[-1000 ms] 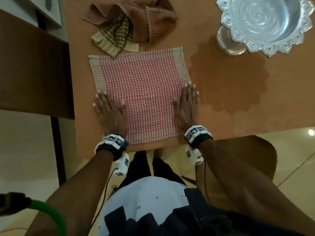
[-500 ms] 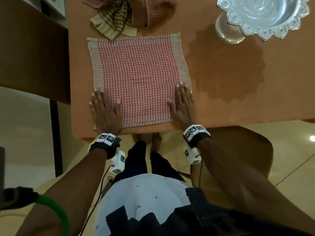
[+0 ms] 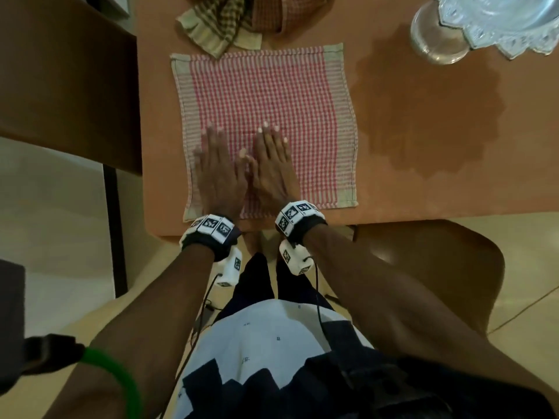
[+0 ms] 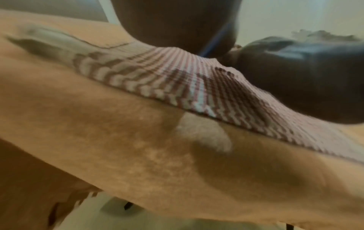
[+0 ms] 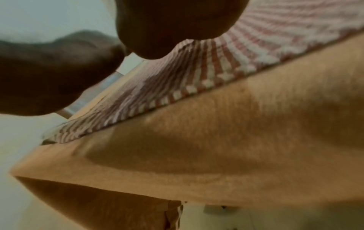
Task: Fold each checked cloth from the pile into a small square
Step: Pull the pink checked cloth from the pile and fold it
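Observation:
A red-and-white checked cloth (image 3: 272, 95) lies spread flat on the orange table (image 3: 423, 131), its near edge by the table's front edge. My left hand (image 3: 217, 167) and right hand (image 3: 269, 164) lie side by side on the cloth's near middle, fingers straight, palms pressing down, thumbs almost touching. In the left wrist view the cloth (image 4: 177, 84) runs under my palm, and in the right wrist view the cloth (image 5: 216, 65) does the same. A pile of crumpled checked cloths (image 3: 242, 19), brown and red, sits just beyond the spread cloth's far edge.
A silver footed bowl (image 3: 484, 22) with a scalloped rim stands at the far right of the table. A dark wooden piece of furniture (image 3: 60, 86) borders the table on the left. A chair seat (image 3: 438, 267) sits below the table's front edge on the right.
Both hands slid inward from the cloth's left and right edges to its near middle and now lie side by side. The cloth stays flat.

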`<action>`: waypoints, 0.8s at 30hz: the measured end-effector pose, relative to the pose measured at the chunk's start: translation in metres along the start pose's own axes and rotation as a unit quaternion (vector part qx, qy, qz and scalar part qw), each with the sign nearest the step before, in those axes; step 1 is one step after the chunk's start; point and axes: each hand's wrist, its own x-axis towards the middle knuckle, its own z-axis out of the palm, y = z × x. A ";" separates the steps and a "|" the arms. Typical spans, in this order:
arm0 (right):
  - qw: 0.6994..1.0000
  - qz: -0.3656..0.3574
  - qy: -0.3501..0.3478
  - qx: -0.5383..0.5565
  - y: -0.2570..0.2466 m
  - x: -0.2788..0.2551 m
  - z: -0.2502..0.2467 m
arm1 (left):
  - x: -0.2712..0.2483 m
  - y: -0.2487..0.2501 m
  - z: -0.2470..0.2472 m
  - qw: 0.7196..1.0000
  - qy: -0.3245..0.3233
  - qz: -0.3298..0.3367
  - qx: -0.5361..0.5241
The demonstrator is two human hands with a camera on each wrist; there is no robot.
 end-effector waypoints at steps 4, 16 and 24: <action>0.999 -0.021 0.006 -0.040 0.063 -0.022 -0.009 | -0.006 -0.034 0.007 0.997 -0.069 0.031 0.010; 1.000 -0.016 0.012 -0.023 0.014 0.086 -0.021 | 0.110 0.028 0.008 0.992 -0.089 0.051 -0.072; 0.980 0.178 0.086 -0.020 0.088 0.112 -0.054 | 0.142 -0.013 0.017 0.990 -0.093 0.108 0.000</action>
